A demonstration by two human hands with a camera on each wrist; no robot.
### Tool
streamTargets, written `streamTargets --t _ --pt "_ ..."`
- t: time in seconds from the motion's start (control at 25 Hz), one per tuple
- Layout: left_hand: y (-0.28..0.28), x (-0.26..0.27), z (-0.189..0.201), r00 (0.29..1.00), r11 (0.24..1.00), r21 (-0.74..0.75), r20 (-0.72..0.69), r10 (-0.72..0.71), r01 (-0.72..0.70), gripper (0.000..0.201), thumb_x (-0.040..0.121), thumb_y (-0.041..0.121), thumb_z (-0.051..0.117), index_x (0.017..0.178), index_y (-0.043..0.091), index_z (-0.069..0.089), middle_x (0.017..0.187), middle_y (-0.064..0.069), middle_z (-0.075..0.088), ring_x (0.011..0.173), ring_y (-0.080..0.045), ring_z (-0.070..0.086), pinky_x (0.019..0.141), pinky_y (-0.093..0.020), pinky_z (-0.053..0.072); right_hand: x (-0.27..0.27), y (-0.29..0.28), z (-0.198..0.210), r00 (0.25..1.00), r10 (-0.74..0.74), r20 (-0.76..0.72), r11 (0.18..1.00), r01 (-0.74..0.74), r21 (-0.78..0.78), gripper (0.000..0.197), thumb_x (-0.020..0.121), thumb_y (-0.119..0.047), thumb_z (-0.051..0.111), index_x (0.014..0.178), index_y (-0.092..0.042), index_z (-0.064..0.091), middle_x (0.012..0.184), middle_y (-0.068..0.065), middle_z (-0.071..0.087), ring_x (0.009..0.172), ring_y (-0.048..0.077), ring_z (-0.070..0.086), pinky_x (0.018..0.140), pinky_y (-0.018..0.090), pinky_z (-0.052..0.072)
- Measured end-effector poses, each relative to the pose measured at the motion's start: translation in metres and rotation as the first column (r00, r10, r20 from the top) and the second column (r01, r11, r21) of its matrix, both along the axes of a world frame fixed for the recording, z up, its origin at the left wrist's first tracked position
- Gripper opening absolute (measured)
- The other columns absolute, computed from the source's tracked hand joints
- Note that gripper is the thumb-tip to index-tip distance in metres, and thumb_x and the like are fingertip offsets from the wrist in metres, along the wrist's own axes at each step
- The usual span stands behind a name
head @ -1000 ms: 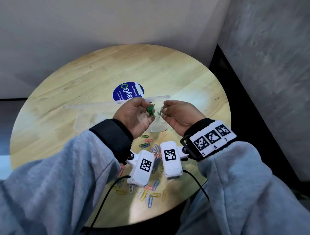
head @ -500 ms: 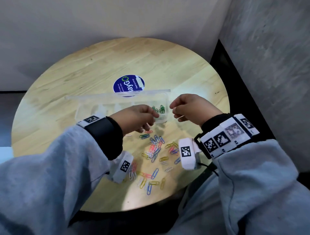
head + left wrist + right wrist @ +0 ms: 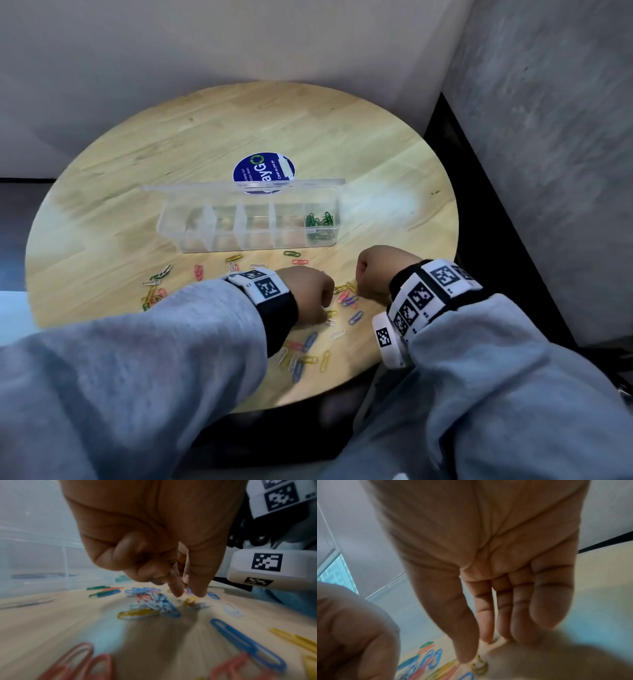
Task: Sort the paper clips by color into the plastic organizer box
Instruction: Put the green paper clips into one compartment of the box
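Note:
A clear plastic organizer box (image 3: pixel 246 240) lies open on the round wooden table (image 3: pixel 239 120), with green paper clips (image 3: pixel 320 219) in its rightmost compartment; the other compartments look bare. Loose coloured clips (image 3: pixel 347 299) are strewn in front of it. My left hand (image 3: pixel 308 294) is down over them. In the left wrist view the left hand (image 3: pixel 187 595) points thumb and forefinger down just above a yellow clip (image 3: pixel 189 601), other fingers curled, holding nothing. My right hand (image 3: pixel 373 277) hovers beside it. In the right wrist view the right hand (image 3: pixel 477 649) has straight fingers, thumb tip by a yellow clip (image 3: pixel 479 666).
The box lid (image 3: pixel 239 186) stands up along the far side. A blue round sticker (image 3: pixel 263 171) is stuck on the table behind the box. More clips (image 3: pixel 154 287) lie at the left front. Walls close in behind and to the right, with a dark gap (image 3: pixel 479 205) between.
Both hands dropped green clips into the right compartment, then pulled back toward me and came down onto the loose pile in front of the box. The view has shifted.

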State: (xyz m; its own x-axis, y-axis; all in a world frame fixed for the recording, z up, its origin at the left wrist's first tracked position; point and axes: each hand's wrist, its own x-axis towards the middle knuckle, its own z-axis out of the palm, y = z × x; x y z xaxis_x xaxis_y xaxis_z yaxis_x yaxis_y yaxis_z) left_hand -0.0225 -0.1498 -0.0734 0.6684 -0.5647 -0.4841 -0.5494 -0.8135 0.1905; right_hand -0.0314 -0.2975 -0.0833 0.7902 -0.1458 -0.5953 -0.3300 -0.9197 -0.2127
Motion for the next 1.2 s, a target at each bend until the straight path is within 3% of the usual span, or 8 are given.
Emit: streamTargets --t 0.16,0.32,0.44,0.56,0.72,0.92,1.08,1.2 --pt "-0.003 0.000 -0.010 1.000 0.999 -0.037 -0.014 0.027 -0.028 0.020 0.081 0.033 0.063 0.098 0.022 0.064 0.103 0.000 0.065 0.083 -0.017 0.050 0.066 -0.023 0.033 0.005 0.006 -0.011 1.000 0.012 0.026 1.000 -0.012 -0.007 0.021 0.080 -0.023 0.067 0.091 -0.006 0.068 0.091 0.011 0.068 0.080 0.025 0.061 0.064 0.025 0.043" --pt "-0.008 0.002 -0.015 0.999 0.999 -0.027 -0.043 0.023 -0.024 0.016 0.081 0.031 0.066 0.094 0.021 0.067 0.100 0.001 0.067 0.081 -0.015 0.051 0.057 -0.023 0.033 0.008 0.010 -0.015 0.997 0.052 0.051 0.999 -0.052 0.000 0.021 0.081 -0.018 0.065 0.097 -0.005 0.068 0.100 0.012 0.069 0.093 0.027 0.064 0.068 0.026 0.044" --pt "-0.005 0.007 -0.015 0.996 0.999 -0.010 -0.076 0.045 -0.046 0.004 0.080 0.027 0.066 0.082 0.024 0.064 0.085 0.003 0.063 0.078 -0.015 0.055 0.050 -0.019 0.032 0.009 0.010 -0.017 0.999 0.035 0.039 0.999 -0.035 0.017 0.019 0.079 -0.015 0.063 0.094 -0.005 0.069 0.096 0.012 0.070 0.082 0.026 0.063 0.065 0.025 0.044" --pt "0.007 0.019 -0.010 0.973 0.984 -0.095 -0.191 0.133 -0.153 0.013 0.079 0.023 0.067 0.068 0.022 0.059 0.068 0.006 0.060 0.063 -0.009 0.053 0.055 -0.019 0.037 0.009 0.011 -0.018 0.999 0.031 0.036 0.999 -0.032 0.024 0.020 0.075 -0.012 0.061 0.091 -0.004 0.070 0.092 0.013 0.071 0.073 0.026 0.061 0.060 0.023 0.043" --pt "0.028 0.031 0.004 0.870 0.883 -0.246 -0.405 0.281 -0.400 0.020 0.078 0.015 0.071 0.065 0.021 0.056 0.062 0.004 0.059 0.055 -0.007 0.050 0.056 -0.017 0.042 0.009 0.009 -0.009 0.997 0.023 0.069 0.998 -0.027 0.053 0.013 0.072 -0.012 0.059 0.079 -0.004 0.066 0.077 0.013 0.068 0.073 0.028 0.065 0.055 0.021 0.039" --pt "0.045 0.035 0.017 0.645 0.646 -0.314 -0.669 0.369 -0.696 0.025 0.086 -0.005 0.054 0.069 0.013 0.049 0.058 -0.003 0.066 0.048 -0.006 0.060 0.050 -0.014 0.048 0.009 0.005 0.001 0.990 -0.135 0.043 0.917 0.108 0.384 0.016 0.080 -0.005 0.050 0.067 -0.013 0.046 0.067 0.011 0.062 0.060 0.026 0.056 0.063 0.034 0.048" --pt "0.047 0.033 0.022 0.601 0.647 -0.269 -0.710 0.367 -0.714 0.027 0.090 -0.004 0.037 0.083 0.015 0.055 0.060 -0.004 0.063 0.045 -0.008 0.060 0.044 -0.015 0.044 0.012 0.006 0.002 0.969 -0.246 -0.027 0.816 0.222 0.534 0.023 0.086 0.000 0.035 0.072 -0.012 0.049 0.062 0.008 0.051 0.053 0.024 0.050 0.052 0.027 0.043" --pt "0.046 0.029 0.020 0.714 0.756 -0.237 -0.579 0.394 -0.610 0.026 0.089 0.003 0.042 0.078 0.017 0.061 0.064 0.000 0.055 0.052 -0.010 0.051 0.050 -0.017 0.038 0.013 0.006 0.001 0.981 -0.192 0.002 0.861 0.168 0.481 0.020 0.086 -0.006 0.041 0.077 -0.012 0.057 0.067 0.005 0.053 0.059 0.023 0.049 0.053 0.027 0.040"
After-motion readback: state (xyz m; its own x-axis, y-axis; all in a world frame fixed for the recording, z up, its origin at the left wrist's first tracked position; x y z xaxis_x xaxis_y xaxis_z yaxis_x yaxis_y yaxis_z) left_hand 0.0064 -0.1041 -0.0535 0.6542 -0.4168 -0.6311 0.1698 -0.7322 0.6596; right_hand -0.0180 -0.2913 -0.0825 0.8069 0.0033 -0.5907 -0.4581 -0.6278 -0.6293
